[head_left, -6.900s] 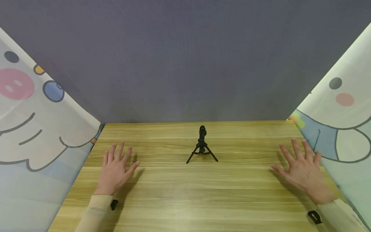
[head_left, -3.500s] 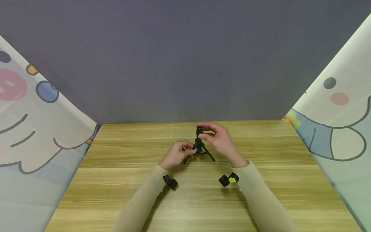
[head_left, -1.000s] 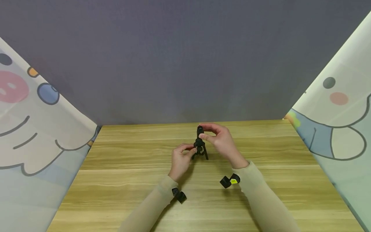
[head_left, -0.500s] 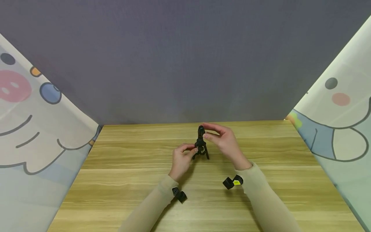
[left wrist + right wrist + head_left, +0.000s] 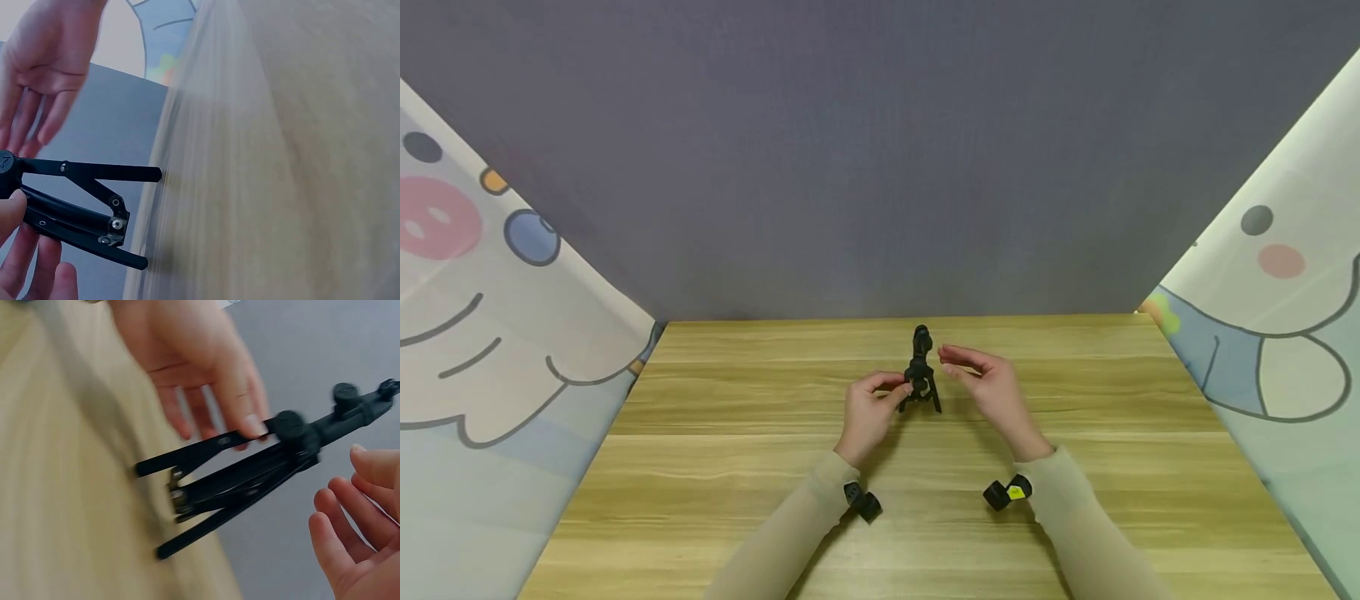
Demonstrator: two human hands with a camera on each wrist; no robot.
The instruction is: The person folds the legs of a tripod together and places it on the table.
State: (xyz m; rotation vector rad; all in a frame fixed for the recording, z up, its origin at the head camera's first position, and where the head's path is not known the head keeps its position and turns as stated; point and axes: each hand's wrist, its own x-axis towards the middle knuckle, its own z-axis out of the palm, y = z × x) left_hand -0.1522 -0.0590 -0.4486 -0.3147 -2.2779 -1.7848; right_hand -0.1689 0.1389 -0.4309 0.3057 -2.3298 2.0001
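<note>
A small black tripod stands upright near the back middle of the table, its legs drawn partly inward. My left hand pinches one of its legs close to the hub, thumb against forefinger. To the right of the tripod's top, my right hand hovers a little apart, fingers gently bent around nothing. The right wrist view shows knobs on the tripod and a gap between it and the right fingertips. In the left wrist view, the leg braces are visible; the tripod's top is out of frame.
The wood-grain table ends at a grey panel at the back. Cartoon-printed cloths hang at both sides. A small black device sits at the left wrist, another black device at the right.
From lying spread at the table's sides, both hands came to the tripod. Its wide legs folded closer together. Just now my right hand let go of its top and moved right.
</note>
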